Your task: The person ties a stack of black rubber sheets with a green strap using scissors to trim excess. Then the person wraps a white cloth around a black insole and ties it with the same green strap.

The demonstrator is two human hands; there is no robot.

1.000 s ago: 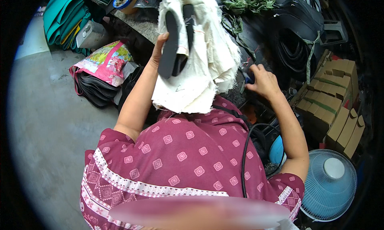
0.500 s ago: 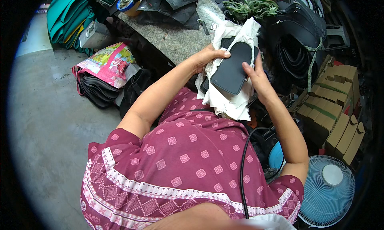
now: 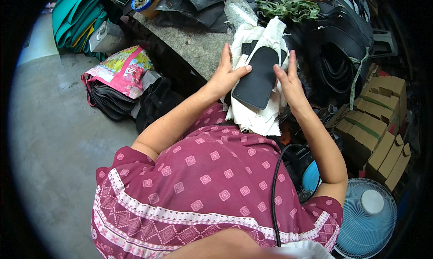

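Note:
A flat black piece (image 3: 257, 81) with one rounded end and one squarer end lies on white cloth (image 3: 257, 121) over my lap. Another dark piece (image 3: 247, 48) shows partly beneath it near the far end. My left hand (image 3: 223, 76) is open at the left side, fingers stretched away from me and the thumb tip at the black piece's edge. On the other side my right hand (image 3: 292, 90) is open too, its thumb tip close to the right edge and its fingers raised. Whether either thumb presses on the piece I cannot tell.
Ahead is a grey speckled surface (image 3: 191, 45) with black sheets (image 3: 194, 9) on it. Green strips (image 3: 286, 6) and black rolled material (image 3: 333, 69) lie at the far right. Cardboard boxes (image 3: 376, 105) and a blue fan (image 3: 365, 223) stand right; a pink bag (image 3: 119, 74) sits left.
My left hand has opened, its fingers spreading away from the black piece. My right hand's fingers have spread also. The black piece has shifted slightly left and lies flatter on the cloth.

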